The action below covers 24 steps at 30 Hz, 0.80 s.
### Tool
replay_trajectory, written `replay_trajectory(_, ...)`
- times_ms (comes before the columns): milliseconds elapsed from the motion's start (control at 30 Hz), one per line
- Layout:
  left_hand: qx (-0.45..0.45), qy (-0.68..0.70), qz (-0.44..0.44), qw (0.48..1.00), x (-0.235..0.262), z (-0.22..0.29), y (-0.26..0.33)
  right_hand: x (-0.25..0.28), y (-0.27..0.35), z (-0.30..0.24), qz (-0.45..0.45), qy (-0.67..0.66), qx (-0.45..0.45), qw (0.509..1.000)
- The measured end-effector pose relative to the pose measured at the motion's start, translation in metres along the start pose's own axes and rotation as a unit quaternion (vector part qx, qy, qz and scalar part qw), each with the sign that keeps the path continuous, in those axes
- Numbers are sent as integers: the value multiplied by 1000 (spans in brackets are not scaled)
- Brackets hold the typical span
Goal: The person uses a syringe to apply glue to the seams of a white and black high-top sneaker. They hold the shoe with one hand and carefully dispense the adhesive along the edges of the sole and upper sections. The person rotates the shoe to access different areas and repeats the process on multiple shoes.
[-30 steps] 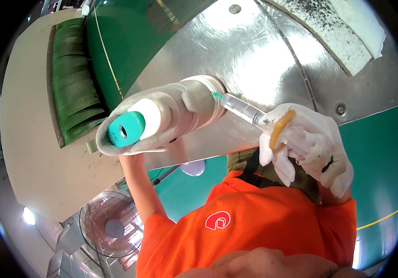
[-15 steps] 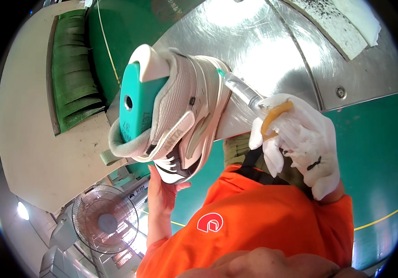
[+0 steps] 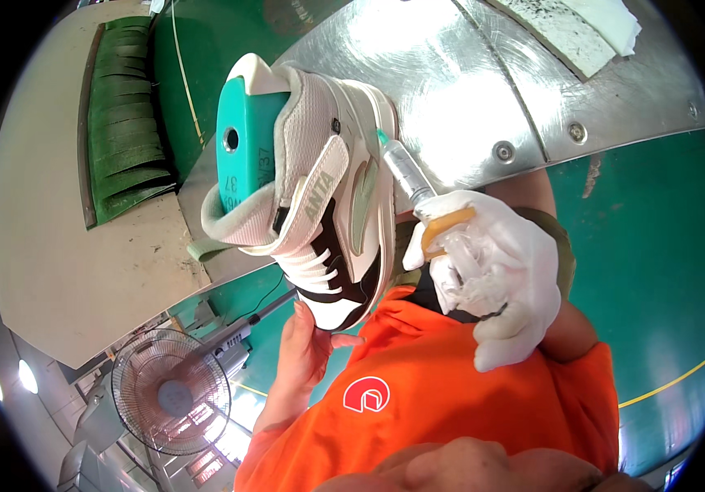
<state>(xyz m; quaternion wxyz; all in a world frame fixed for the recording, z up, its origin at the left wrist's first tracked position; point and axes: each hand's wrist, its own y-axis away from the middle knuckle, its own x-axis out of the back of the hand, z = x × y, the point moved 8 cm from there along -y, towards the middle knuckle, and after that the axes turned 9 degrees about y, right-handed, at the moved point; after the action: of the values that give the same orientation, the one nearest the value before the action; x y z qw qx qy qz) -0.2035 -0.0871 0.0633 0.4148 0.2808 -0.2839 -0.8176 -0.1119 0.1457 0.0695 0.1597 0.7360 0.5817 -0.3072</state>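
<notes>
White fabric gloves the right hand (image 3: 496, 275), whose fingers are curled closed around the rear part of a clear syringe (image 3: 407, 174). An amber-coloured ring or flange (image 3: 448, 232) shows at the near end of the barrel, against the gloved fingers. Ahead of this hand and to its left, the syringe's green tip (image 3: 382, 137) is at the edge of the sole; whether it actually touches cannot be told.

The bare left hand (image 3: 303, 353) is partly closed, gripping the toe of a shoe (image 3: 365, 238) from below, with some of its fingers hidden underneath. The shoe rises away from this hand, tilted, its toe toward the wearer and its opening up and to the hand's left. A teal last (image 3: 246, 156) with a round hole fills the opening. The upper is pale mesh with a broad strap (image 3: 315, 197), white laces (image 3: 313, 271) and dark panels near the toe.

Beyond the right hand lies a shiny metal tabletop (image 3: 442, 74) with bolts near its edge. Beyond the left hand, farther left, is a beige board (image 3: 41, 205) bearing a slitted green sheet (image 3: 127, 123). A round caged fan (image 3: 173, 398) stands lower, left of the left hand.
</notes>
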Motion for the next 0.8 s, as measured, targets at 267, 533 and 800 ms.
replay_trajectory(267, -34, -73, 18, 997, 7, 2, 1, -17, 7, 1, 5, 35, -2, 999)
replay_trajectory(533, -322, -382, 145, 854, 0, 72, 15, -21, 12, 3, -13, 136, 4, 991)
replay_trajectory(800, -430, -364, 14, 826, -96, 112, -14, -30, 17, -12, -12, 197, 58, 979)
